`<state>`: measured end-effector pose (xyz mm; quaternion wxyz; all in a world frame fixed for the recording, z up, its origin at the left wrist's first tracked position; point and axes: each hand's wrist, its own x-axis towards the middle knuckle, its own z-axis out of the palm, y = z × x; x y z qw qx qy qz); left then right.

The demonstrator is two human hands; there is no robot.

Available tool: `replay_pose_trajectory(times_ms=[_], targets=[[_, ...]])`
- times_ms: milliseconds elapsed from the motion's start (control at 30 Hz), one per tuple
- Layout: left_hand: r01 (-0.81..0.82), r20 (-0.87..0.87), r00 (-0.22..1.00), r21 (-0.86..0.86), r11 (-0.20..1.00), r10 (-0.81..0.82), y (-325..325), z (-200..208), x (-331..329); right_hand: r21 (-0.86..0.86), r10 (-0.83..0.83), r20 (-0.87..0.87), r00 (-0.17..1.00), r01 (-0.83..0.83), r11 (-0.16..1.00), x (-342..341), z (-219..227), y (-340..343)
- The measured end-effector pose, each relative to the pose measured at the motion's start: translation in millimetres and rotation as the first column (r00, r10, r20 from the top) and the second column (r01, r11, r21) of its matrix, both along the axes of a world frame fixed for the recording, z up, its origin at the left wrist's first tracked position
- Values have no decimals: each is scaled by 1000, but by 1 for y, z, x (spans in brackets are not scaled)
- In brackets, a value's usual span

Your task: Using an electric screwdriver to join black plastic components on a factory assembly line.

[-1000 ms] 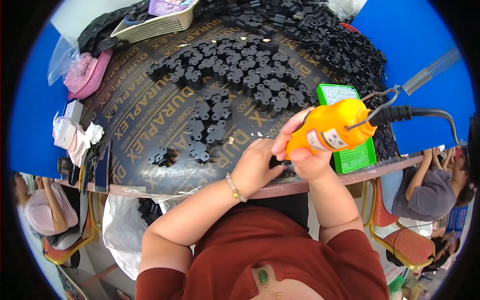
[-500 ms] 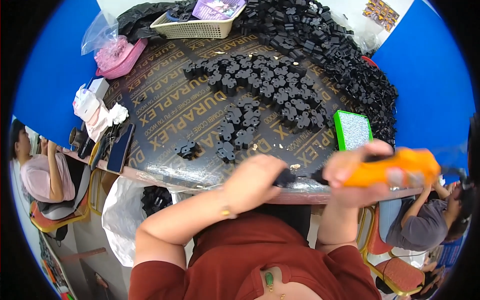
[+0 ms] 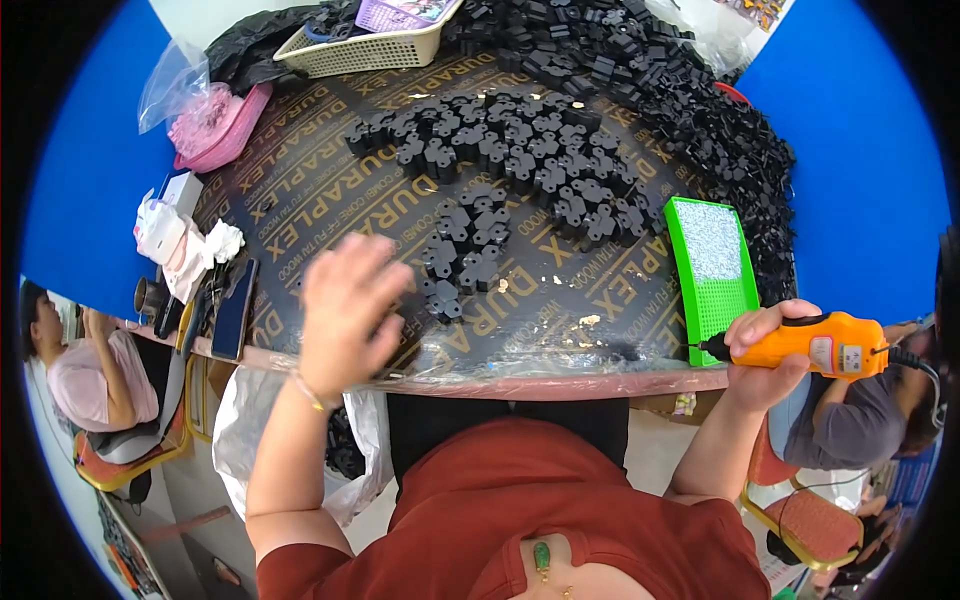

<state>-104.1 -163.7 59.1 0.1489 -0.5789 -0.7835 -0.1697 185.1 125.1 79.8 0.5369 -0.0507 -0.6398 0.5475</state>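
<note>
My right hand (image 3: 762,345) is wrapped round an orange electric screwdriver (image 3: 832,346) with a cord. Its dark tip points left, over the near end of a green tray (image 3: 722,303). Small silvery pieces (image 3: 712,240) fill the far part of that tray; the near part is a bare perforated grid. My left hand (image 3: 350,305), slightly blurred, is over the table's left front with its fingers spread and nothing visible in them. To its right, black plastic blocks with lugs (image 3: 442,298) stand in close rows, reaching back to a larger group (image 3: 530,150).
A large heap of loose black parts (image 3: 700,120) covers the back right. A cream basket (image 3: 370,52) and pink basket (image 3: 228,130) stand at the back left. A phone (image 3: 236,310) lies by the left edge. A white bag (image 3: 240,430) hangs below. People sit at both sides.
My left hand has left the screwdriver's tip and a black part there, moving left and opening. The screwdriver has shifted right to the tray. The lone blocks at left are now behind my hand.
</note>
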Motion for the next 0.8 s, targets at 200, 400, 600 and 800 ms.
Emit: replay_pose_trajectory(times_ms=[200,400,600,800], targets=[[116,-257,955,-138,984,-148,19,-33,28,86,-193,-10,981,193,977,30,-4,24],[272,263,929,-3,962,-261,58,-26,70,-10,-294,83,952,295,955,49,-21,53],[282,479,817,155,947,-322,123,-34,97,-53,-260,114,959,267,962,51,-36,60],[286,426,841,171,943,-333,150,-51,98,-77,-226,89,970,233,970,54,-38,59]])
